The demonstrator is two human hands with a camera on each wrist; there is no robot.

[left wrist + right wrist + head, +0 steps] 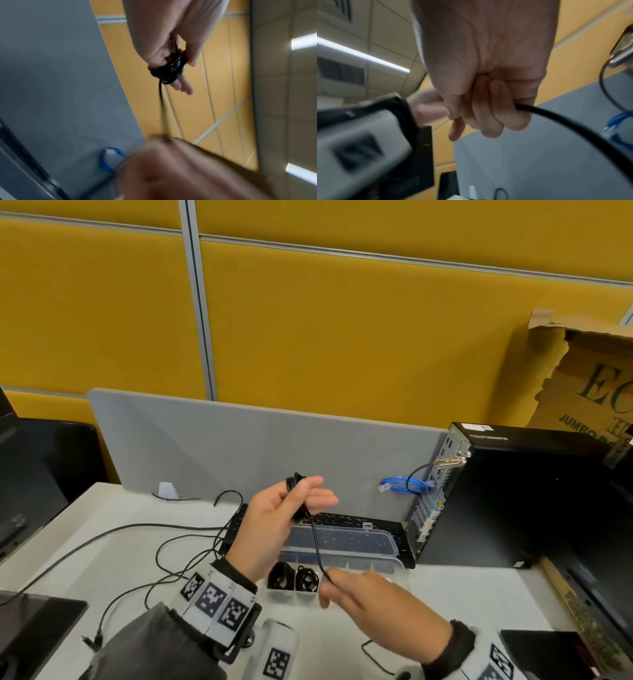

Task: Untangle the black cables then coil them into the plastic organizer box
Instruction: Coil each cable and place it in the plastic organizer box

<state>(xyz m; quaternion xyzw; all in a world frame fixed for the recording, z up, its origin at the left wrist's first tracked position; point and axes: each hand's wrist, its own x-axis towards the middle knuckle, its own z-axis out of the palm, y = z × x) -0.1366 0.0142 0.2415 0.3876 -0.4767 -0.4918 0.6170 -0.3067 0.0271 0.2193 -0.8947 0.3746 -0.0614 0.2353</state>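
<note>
My left hand [274,518] is raised above the desk with a black cable [298,498] wound in a coil round its fingers, and the thumb presses the coil [169,70]. One strand drops from the coil to my right hand [352,590], whose fingers [484,108] curl round the cable [565,121]. Just beyond the right hand sits the clear plastic organizer box [376,568], lid [342,539] folded back. Two coiled black cables [281,575] [306,577] fill its two leftmost compartments.
A black keyboard [342,520] lies under the lid, against a grey divider [239,446]. A black computer tower [513,498] stands at the right, a blue cable [404,486] beside it. Loose black cables [137,542] trail across the desk's left side. Dark flat objects sit at both near corners.
</note>
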